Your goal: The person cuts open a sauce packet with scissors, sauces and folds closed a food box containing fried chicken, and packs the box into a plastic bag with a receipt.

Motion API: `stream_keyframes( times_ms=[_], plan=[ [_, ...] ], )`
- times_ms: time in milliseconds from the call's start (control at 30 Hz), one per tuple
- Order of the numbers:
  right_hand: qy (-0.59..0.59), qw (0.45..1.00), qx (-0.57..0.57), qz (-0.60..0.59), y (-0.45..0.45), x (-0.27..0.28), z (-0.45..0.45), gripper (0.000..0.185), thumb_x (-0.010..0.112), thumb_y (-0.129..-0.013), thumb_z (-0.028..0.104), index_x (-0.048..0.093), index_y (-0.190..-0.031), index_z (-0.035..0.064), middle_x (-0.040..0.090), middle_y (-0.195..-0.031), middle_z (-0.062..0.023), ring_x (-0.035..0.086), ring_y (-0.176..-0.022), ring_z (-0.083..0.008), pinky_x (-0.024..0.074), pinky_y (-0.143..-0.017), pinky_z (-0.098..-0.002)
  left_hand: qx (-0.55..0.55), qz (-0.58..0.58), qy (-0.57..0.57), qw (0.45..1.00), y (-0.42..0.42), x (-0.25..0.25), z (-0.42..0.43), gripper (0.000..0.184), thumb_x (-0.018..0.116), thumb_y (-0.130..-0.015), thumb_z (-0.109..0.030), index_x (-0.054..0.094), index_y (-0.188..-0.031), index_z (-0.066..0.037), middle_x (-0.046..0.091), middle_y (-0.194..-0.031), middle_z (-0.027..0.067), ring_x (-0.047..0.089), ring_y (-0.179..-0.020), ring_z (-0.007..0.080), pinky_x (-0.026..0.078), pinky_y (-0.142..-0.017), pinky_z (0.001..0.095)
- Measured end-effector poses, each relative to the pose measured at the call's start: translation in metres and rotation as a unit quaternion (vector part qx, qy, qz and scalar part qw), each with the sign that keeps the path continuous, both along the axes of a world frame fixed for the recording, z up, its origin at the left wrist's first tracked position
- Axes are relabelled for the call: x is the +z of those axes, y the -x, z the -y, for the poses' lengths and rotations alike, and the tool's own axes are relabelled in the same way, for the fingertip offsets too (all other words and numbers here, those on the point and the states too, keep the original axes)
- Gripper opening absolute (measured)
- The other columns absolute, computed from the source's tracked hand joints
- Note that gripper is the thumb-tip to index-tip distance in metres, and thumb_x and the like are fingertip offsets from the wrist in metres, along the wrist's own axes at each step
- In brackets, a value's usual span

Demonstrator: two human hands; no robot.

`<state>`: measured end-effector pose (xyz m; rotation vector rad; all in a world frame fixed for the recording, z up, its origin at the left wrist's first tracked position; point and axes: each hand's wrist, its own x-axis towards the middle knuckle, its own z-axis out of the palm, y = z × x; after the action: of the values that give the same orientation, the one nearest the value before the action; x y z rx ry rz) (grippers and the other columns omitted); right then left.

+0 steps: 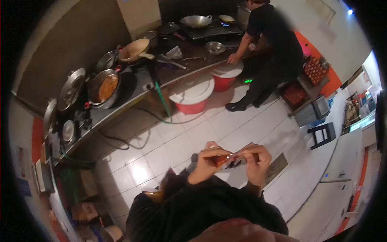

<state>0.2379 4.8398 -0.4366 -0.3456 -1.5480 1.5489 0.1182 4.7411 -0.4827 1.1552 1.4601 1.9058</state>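
Note:
Both my hands are raised close together in front of my chest, above the tiled floor. My left hand (207, 162) is closed around a small orange packet (219, 160), its fingers pinched near the packet's upper end. My right hand (255, 161) is pinched close beside it, the fingertips nearly meeting those of the left. Something small and shiny lies between the fingertips, too small to make out. Below the hands, a dark and clear piece shows, perhaps part of the packet. Another packet with an orange part (153, 195) rests by my left side.
A person in dark clothes (274, 44) leans on the counter (193, 66) at the upper right. Two red buckets with white lids (193, 92) stand under it. Pans, a pot of orange food (107, 88) and a lit stove (224, 23) line the counter. A black stool (321, 135) stands right.

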Motion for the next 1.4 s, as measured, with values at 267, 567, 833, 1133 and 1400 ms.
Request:
stream_keyframes(
  times_ms=[267,567,833,1133,1400],
  plan=[
    [-0.099,0.993,0.036,0.044,0.119,-0.009,-0.181,0.008,0.068,-0.077,0.000,0.060,-0.080,0.0000,0.063,-0.075,-0.0111,0.061,-0.071,-0.0185,0.0497,-0.063,-0.0287,0.042,-0.171,0.043,0.983,0.149,0.010,-0.139,0.023,0.078,-0.063,-0.006,0.072,-0.085,-0.011,0.067,-0.078,-0.0018,0.055,-0.067,0.0072,0.026,-0.080,0.0291],
    [-0.041,0.982,-0.042,0.177,0.384,-0.186,-0.528,0.015,0.055,-0.090,0.010,0.063,-0.095,-0.0008,0.061,-0.075,-0.0028,0.054,-0.067,-0.0088,0.0448,-0.062,-0.0225,0.198,-0.167,0.131,0.957,0.300,-0.022,-0.292,0.014,0.076,-0.065,-0.007,0.070,-0.077,-0.011,0.068,-0.073,-0.0010,0.058,-0.062,0.0092,0.026,-0.084,0.0336],
    [0.059,0.822,-0.067,0.562,0.565,-0.427,-0.814,0.024,0.042,-0.088,0.020,0.057,-0.086,0.0018,0.057,-0.083,-0.0169,0.054,-0.080,-0.0340,0.0449,-0.073,-0.0411,0.281,-0.124,0.098,0.947,0.406,-0.060,-0.448,0.008,0.072,-0.069,-0.006,0.070,-0.076,-0.008,0.070,-0.080,0.0010,0.064,-0.070,0.0111,0.025,-0.088,0.0372],
    [-0.410,0.555,-0.045,0.723,0.615,-0.434,-0.892,0.032,0.050,-0.084,0.016,0.059,-0.112,0.0032,0.051,-0.124,-0.0156,0.043,-0.119,-0.0347,0.0347,-0.100,-0.0433,0.417,-0.110,0.173,0.886,0.450,-0.078,-0.506,0.016,0.073,-0.065,-0.008,0.059,-0.063,-0.002,0.057,-0.052,0.0051,0.051,-0.047,0.0155,0.034,-0.087,0.0444],
    [-0.388,0.581,0.125,0.704,0.623,-0.450,-0.949,0.062,0.059,-0.081,0.036,0.039,-0.132,0.0059,0.039,-0.137,-0.0165,0.039,-0.125,-0.0322,0.0339,-0.103,-0.0403,0.535,-0.014,0.147,0.832,0.459,-0.085,-0.513,0.010,0.071,-0.066,-0.004,0.062,-0.067,-0.002,0.059,-0.060,0.0026,0.052,-0.055,0.0118,0.034,-0.086,0.0388]
  ],
)
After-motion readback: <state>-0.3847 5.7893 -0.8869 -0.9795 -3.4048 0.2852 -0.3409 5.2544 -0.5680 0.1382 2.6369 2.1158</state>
